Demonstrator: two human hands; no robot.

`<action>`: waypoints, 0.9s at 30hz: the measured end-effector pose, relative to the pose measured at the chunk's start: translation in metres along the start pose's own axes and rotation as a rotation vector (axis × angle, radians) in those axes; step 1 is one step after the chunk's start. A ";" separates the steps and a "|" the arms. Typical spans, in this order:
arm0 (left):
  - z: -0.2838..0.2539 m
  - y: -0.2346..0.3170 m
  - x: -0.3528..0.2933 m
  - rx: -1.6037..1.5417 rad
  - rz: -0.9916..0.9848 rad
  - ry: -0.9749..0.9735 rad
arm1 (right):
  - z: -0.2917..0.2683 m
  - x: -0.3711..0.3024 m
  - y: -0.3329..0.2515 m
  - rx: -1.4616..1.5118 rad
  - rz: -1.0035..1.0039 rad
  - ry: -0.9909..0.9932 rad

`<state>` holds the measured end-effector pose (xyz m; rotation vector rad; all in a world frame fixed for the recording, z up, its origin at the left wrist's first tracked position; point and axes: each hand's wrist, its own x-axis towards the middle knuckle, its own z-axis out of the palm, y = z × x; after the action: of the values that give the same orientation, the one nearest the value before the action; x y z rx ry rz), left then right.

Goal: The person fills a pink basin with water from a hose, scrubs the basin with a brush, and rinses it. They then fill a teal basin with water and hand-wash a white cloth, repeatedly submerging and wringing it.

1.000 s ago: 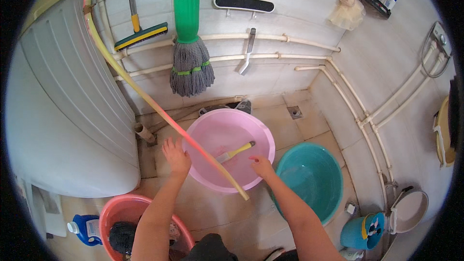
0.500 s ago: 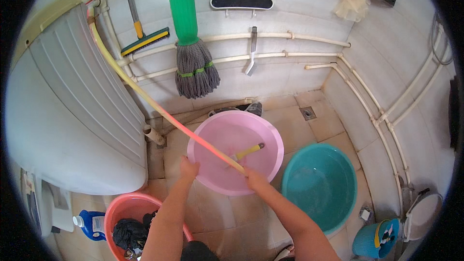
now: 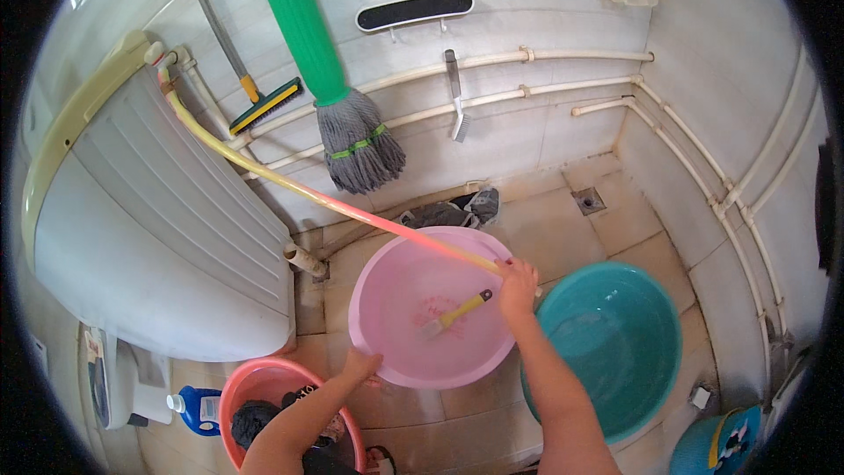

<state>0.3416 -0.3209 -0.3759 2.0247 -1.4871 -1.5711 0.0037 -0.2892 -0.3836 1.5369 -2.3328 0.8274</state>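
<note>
My right hand [image 3: 517,286] is closed round the end of a yellow and pink hose [image 3: 387,225], at the right rim of the pink basin [image 3: 359,312]. The hose slants across the far part of the basin from a tap at upper left. With its fingers closed on the basin's near left rim, my left hand [image 3: 362,364] grips that edge. Inside the basin lies a brush [image 3: 457,314] with a yellow handle and pale bristles. Whether water comes out of the hose cannot be seen, as my right hand hides its end.
A teal basin [image 3: 673,334] holding water stands to the right. Near my left forearm is an orange-red tub [image 3: 230,387] with dark cloth, beside a blue bottle [image 3: 200,410]. A white washing machine [image 3: 167,255] fills the left. A green-sleeved mop [image 3: 360,145] hangs behind, above a floor drain [image 3: 588,201].
My right hand has carried the hose end rightward, from over the basin's near side to its right rim. My left hand still holds the rim. The view has tilted.
</note>
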 end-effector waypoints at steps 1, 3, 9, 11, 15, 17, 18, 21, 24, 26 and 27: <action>0.000 -0.002 0.001 0.019 -0.055 -0.012 | 0.003 0.001 0.005 0.008 0.011 0.043; -0.002 -0.004 0.001 0.053 -0.164 -0.034 | 0.005 0.001 0.009 0.064 0.035 0.029; 0.006 -0.008 0.019 0.759 0.541 0.763 | 0.021 -0.003 0.014 0.103 -0.004 0.030; 0.003 0.014 0.026 0.731 0.797 0.685 | 0.016 0.000 0.011 0.099 -0.049 -0.023; 0.024 0.017 0.071 0.115 0.553 0.041 | -0.003 0.014 -0.023 0.199 -0.168 -0.500; 0.047 0.044 0.053 -0.116 0.469 0.038 | 0.005 0.010 -0.041 0.395 -0.153 -0.792; 0.054 0.057 0.042 -0.230 0.430 0.032 | 0.011 0.000 -0.052 0.550 -0.112 -0.898; 0.054 0.073 0.034 -0.488 0.332 -0.014 | 0.019 -0.021 -0.096 0.636 -0.157 -0.941; 0.021 0.067 0.036 -0.504 0.101 0.078 | 0.024 -0.030 -0.127 0.754 -0.116 -1.067; 0.003 0.057 0.045 -0.472 0.052 0.105 | 0.028 -0.038 -0.140 0.772 -0.163 -1.054; -0.005 0.053 0.046 -0.421 0.040 0.117 | 0.027 -0.038 -0.146 0.905 -0.143 -1.086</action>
<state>0.3121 -0.3848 -0.3682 1.7971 -1.0405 -1.5603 0.1538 -0.3178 -0.3758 3.1192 -2.4865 1.3495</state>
